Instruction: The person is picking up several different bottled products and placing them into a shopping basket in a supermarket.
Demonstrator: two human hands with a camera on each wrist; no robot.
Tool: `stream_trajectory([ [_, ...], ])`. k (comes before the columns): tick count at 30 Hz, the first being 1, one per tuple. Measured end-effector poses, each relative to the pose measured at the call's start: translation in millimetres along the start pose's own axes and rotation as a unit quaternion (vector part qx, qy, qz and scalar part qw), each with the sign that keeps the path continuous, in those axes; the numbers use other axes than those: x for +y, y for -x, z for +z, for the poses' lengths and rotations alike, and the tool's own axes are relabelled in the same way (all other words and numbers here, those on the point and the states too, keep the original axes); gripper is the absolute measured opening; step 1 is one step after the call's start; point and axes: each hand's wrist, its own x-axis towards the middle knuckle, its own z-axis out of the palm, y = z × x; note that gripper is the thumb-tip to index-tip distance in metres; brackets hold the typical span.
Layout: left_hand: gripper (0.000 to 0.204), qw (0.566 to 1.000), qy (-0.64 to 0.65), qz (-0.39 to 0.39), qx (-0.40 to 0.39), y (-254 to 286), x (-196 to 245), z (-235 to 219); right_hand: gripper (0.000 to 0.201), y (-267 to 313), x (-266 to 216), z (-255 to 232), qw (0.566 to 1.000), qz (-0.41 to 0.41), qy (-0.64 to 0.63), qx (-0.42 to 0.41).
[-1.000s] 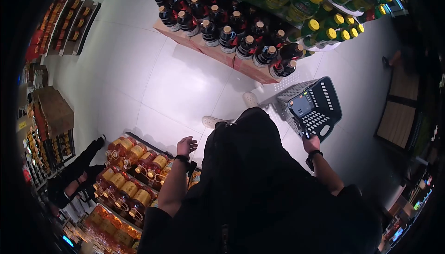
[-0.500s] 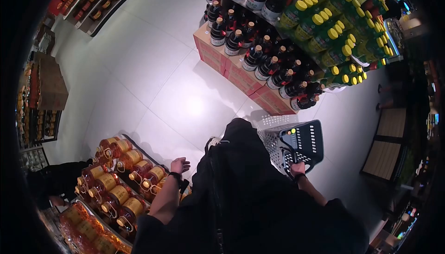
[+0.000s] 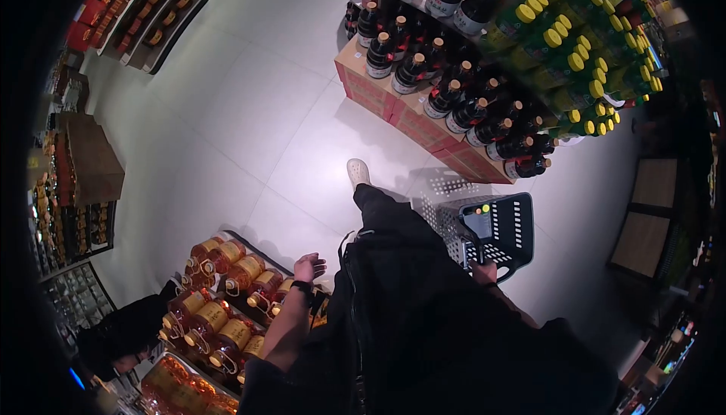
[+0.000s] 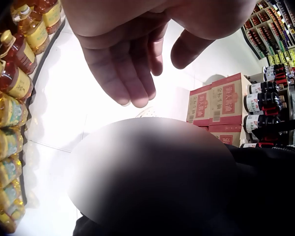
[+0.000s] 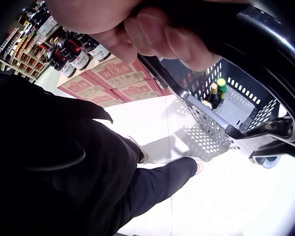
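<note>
My right hand [image 3: 484,270] grips the black handle [image 5: 236,32] of a dark grey perforated shopping basket [image 3: 522,222]; in the right wrist view its fingers [image 5: 174,44] curl round it. Inside the basket, that view shows a few bottles, one with a green cap [image 5: 221,82]. At the person's other side, my left hand [image 3: 308,267] hangs with relaxed fingers and holds nothing. It is nearest to a display of amber bottles [image 3: 231,335], apart from them. The left wrist view shows its loosely bent fingers [image 4: 120,73] over the pale floor.
Dark bottles [image 3: 446,97] stand on red-and-brown cartons [image 3: 408,124] ahead to the right, beside yellow-capped green bottles [image 3: 578,55]. Shelves [image 3: 155,18] line the far left. A pale clog [image 3: 358,173] steps on the tiled floor [image 3: 249,112]. Another person in dark clothes [image 3: 125,332] is at lower left.
The view has turned, so the bottle-and-carton display sits further right. One foot has stepped forward. The basket stays in the right hand, and the left hand stays free.
</note>
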Motion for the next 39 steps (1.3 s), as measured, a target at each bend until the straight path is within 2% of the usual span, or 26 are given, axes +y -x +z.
stream_trajectory([
  [2,0.027,1.000,-0.007,0.002,0.007,-15,35,-5,0.032,2,-34,2,0.999,0.007,-0.038,0.014],
  [3,0.027,1.000,-0.018,-0.010,0.011,-17,42,-12,0.029,24,-63,-9,0.995,0.047,-0.090,0.006],
  [5,0.028,0.999,-0.037,-0.021,0.021,-23,58,-28,0.028,37,-86,-7,0.993,0.057,-0.099,0.014],
  [6,0.028,0.999,-0.043,-0.020,0.023,-26,63,-37,0.029,41,-87,-4,0.994,0.054,-0.095,0.018],
  [7,0.028,0.998,-0.051,-0.037,0.026,-26,64,-47,0.030,36,-68,11,0.996,0.019,-0.077,0.050],
  [8,0.028,0.997,-0.053,-0.054,0.028,-28,61,-48,0.030,35,-59,7,0.996,0.020,-0.077,0.050],
  [9,0.027,0.995,-0.072,-0.056,0.029,-26,77,-46,0.031,39,-57,12,0.996,0.029,-0.068,0.043],
  [12,0.026,0.994,-0.102,-0.032,0.006,-53,157,-30,0.032,30,-72,29,0.994,0.065,-0.072,0.040],
  [14,0.025,0.993,-0.121,-0.016,0.003,-80,223,-13,0.034,22,-94,36,0.996,0.043,-0.050,0.067],
  [16,0.025,0.990,-0.137,0.024,-0.008,-99,278,3,0.034,10,-122,46,0.997,0.040,-0.047,0.056],
  [20,0.025,0.982,-0.167,0.058,-0.062,-125,335,32,0.032,11,-159,52,0.993,0.078,-0.063,0.064],
  [21,0.025,0.976,-0.191,0.063,-0.081,-136,367,44,0.032,11,-173,66,0.989,0.095,-0.098,0.060],
  [22,0.025,0.973,-0.202,0.062,-0.095,-144,379,53,0.033,1,-184,66,0.986,0.104,-0.120,0.053],
  [24,0.027,0.963,-0.238,0.052,-0.113,-158,402,61,0.035,-1,-207,83,0.988,0.082,-0.072,0.108],
  [26,0.029,0.951,-0.280,0.069,-0.111,-166,426,64,0.036,-8,-242,88,0.984,0.076,-0.093,0.132],
  [30,0.033,0.930,-0.316,0.097,-0.160,-193,464,47,0.033,-8,-295,101,0.982,0.079,-0.103,0.140],
  [31,0.034,0.901,-0.377,0.109,-0.182,-201,478,38,0.033,-7,-307,105,0.981,0.094,-0.111,0.132],
  [33,0.036,0.891,-0.419,0.073,-0.162,-213,493,14,0.032,-3,-326,121,0.980,0.098,-0.110,0.133],
  [37,0.036,0.901,-0.398,0.065,-0.160,-252,539,-25,0.033,1,-363,153,0.972,0.096,-0.128,0.169],
  [38,0.036,0.915,-0.369,0.068,-0.147,-264,555,-31,0.033,-2,-373,155,0.970,0.102,-0.136,0.173],
  [39,0.036,0.915,-0.371,0.075,-0.140,-266,566,-34,0.033,-2,-380,166,0.972,0.102,-0.101,0.184],
])
